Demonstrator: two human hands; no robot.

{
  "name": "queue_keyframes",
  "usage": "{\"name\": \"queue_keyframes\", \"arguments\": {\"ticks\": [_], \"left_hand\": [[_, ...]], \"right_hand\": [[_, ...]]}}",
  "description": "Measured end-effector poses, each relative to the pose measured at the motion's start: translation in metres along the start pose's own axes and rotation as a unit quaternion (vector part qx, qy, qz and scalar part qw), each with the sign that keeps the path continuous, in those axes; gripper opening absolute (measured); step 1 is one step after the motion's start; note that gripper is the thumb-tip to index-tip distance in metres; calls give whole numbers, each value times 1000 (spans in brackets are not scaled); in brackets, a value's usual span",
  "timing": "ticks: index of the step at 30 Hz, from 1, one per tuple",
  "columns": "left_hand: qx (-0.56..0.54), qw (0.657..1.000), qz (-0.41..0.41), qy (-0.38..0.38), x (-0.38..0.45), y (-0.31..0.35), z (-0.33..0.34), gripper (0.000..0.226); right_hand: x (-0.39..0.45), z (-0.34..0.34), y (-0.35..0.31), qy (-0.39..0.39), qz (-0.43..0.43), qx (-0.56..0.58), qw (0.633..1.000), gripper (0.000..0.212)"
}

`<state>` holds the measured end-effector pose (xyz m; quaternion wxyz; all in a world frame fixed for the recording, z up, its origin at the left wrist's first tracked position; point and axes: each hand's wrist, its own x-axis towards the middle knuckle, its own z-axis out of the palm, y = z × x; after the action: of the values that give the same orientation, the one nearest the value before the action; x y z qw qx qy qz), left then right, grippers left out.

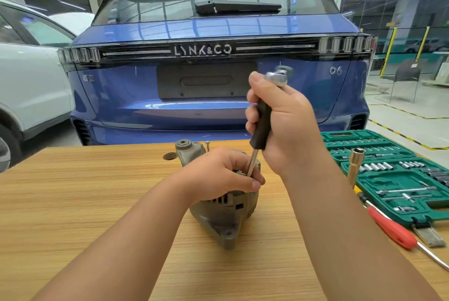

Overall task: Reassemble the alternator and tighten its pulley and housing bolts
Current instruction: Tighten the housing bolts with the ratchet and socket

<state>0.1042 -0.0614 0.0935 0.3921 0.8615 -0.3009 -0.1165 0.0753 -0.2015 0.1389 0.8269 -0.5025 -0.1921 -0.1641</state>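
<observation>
A grey alternator (224,218) sits on the wooden table (85,191), near the middle. My left hand (218,174) lies over its top, fingers curled round the lower shaft of a driver tool (261,128) with a black handle and a silver cap. My right hand (284,123) grips that black handle from the right, holding the tool nearly upright with its tip down on the alternator's top. The tip itself is hidden behind my left fingers. A loose bolt (207,146) stands just behind the alternator.
An open green socket set case (388,174) lies at the table's right. A brass-coloured deep socket (354,164) stands in front of it, and a red-handled screwdriver (391,229) lies near the right edge. A blue car (213,111) stands close behind the table, a white car (31,86) at left.
</observation>
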Motion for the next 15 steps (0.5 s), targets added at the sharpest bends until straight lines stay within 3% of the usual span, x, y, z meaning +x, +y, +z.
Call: {"name": "queue_keyframes", "arguments": {"ticks": [3, 6, 8, 15], "left_hand": [[-19, 1000, 0, 1, 0, -2, 0, 12], [-26, 1000, -5, -1, -2, -3, 0, 16], [-31, 999, -6, -4, -3, -3, 0, 17], [-48, 999, 7, -1, -1, -5, 0, 20]], "right_hand": [[-1, 1, 3, -52, -18, 52, 997, 34], [-3, 7, 9, -50, -109, -4, 993, 38], [-3, 7, 11, -64, -126, -21, 990, 39], [-3, 1, 11, -132, -75, 90, 984, 43]]}}
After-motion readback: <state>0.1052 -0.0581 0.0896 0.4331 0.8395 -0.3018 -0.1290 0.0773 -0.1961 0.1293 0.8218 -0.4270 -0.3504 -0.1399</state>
